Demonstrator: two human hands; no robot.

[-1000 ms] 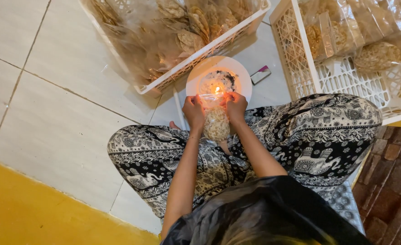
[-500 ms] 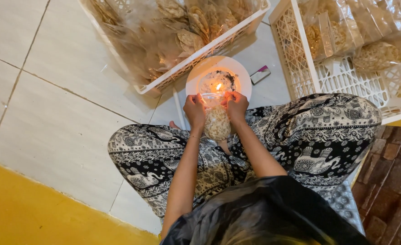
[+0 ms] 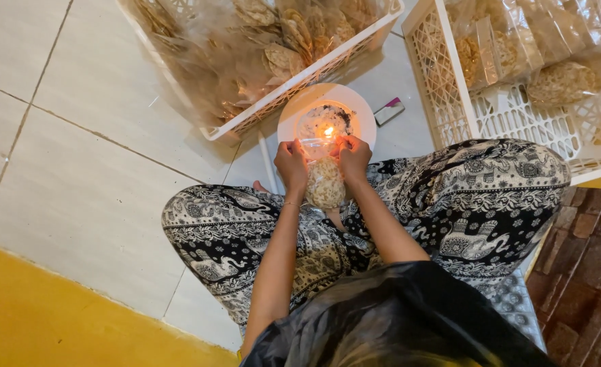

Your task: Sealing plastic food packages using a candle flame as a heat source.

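White tiled floor [image 3: 76,170] across the left and centre of the frame, a yellow strip along the lower left. Two white lattice crates at the top: left crate [image 3: 300,78] in the upper middle, lined with clear plastic and heaped with round crackers; right crate [image 3: 450,88] in the upper right, holding filled clear packets. Patterned black-and-white trousers [image 3: 450,197] folded cross-legged through the middle.

White plate [image 3: 294,115] on the floor just below the left crate, a small flame [image 3: 328,131] burning at its centre. Small dark lighter-shaped thing [image 3: 389,111] just right of the plate.

Clear bag [image 3: 325,182] of crackers at frame centre, upright, body hanging over the lap, open top held right at the flame. Left hand [image 3: 292,162] closed on the bag's upper left edge, right hand [image 3: 353,155] closed on the upper right; fingers curled tight in a pinch, film stretched between them.

Likely light, soft and crinkly in the film, brittle in the contents; slippery plastic, quick to melt near heat. Best held by the empty top margin, not by squeezing the filled body.
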